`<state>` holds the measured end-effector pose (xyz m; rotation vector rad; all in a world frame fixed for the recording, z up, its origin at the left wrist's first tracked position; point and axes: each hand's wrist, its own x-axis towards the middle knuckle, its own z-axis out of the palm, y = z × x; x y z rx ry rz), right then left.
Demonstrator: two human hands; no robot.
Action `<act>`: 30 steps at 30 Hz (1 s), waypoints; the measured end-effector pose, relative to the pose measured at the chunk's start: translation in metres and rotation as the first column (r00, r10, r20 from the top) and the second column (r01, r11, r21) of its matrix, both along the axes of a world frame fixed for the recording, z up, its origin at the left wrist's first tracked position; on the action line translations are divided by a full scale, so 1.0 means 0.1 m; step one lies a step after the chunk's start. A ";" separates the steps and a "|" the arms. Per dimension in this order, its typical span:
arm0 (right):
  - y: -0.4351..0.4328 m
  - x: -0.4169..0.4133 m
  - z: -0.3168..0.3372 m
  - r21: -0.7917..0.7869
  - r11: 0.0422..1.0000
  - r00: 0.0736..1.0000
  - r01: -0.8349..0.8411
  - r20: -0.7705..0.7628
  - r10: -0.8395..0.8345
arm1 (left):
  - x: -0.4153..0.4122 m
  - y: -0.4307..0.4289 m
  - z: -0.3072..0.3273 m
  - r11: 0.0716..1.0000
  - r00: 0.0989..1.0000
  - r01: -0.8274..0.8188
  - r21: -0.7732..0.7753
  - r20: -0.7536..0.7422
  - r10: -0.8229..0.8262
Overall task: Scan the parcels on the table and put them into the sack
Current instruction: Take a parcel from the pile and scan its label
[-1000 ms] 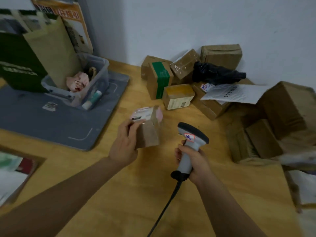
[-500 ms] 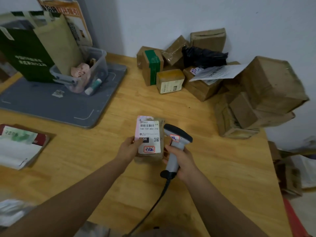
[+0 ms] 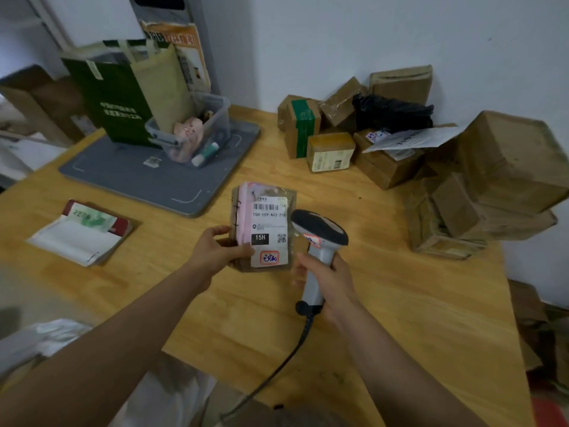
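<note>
At the centre of the frame the left hand [image 3: 219,253] pinches a small brown parcel [image 3: 265,229] by its left edge, thumb on top, its white label facing up. Just to its right the right hand [image 3: 331,280] wraps around the grip of a grey barcode scanner [image 3: 318,245] — head tilted toward the label. More parcels [image 3: 385,143] are heaped at the upper right of the wooden table [image 3: 400,318].
</note>
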<state>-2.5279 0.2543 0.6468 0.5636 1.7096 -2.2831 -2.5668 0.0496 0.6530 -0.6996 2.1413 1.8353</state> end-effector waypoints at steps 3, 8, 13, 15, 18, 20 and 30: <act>-0.12 0.13 0.16 0.047 0.995 0.994 -0.084 -0.064 0.087 | 0.13 -0.11 0.07 0.997 0.996 -0.062 -0.049 -0.072 0.059; -0.26 0.34 0.26 0.120 0.973 0.973 -0.200 -0.094 0.211 | 0.42 -0.29 0.04 0.987 0.983 -0.126 -0.096 -0.143 0.111; -0.35 0.48 0.30 0.176 0.949 0.951 -0.262 -0.121 0.285 | 0.64 -0.42 0.00 0.978 0.975 -0.182 -0.099 -0.147 0.167; -0.41 0.52 0.32 0.188 0.942 0.945 -0.279 -0.121 0.304 | 0.69 -0.48 0.00 0.976 0.971 -0.199 -0.090 -0.149 0.185; -0.52 0.56 0.35 0.199 0.934 0.936 -0.298 -0.133 0.327 | 0.73 -0.59 -0.02 0.974 0.967 -0.213 -0.078 -0.158 0.199; -0.64 0.55 0.37 0.208 0.928 0.930 -0.309 -0.138 0.341 | 0.76 -0.67 -0.02 0.973 0.966 -0.218 -0.069 -0.159 0.205; -1.26 0.61 0.46 0.251 0.901 0.912 -0.353 -0.123 0.391 | 0.91 -1.20 -0.01 0.954 0.950 -0.294 -0.057 -0.125 0.285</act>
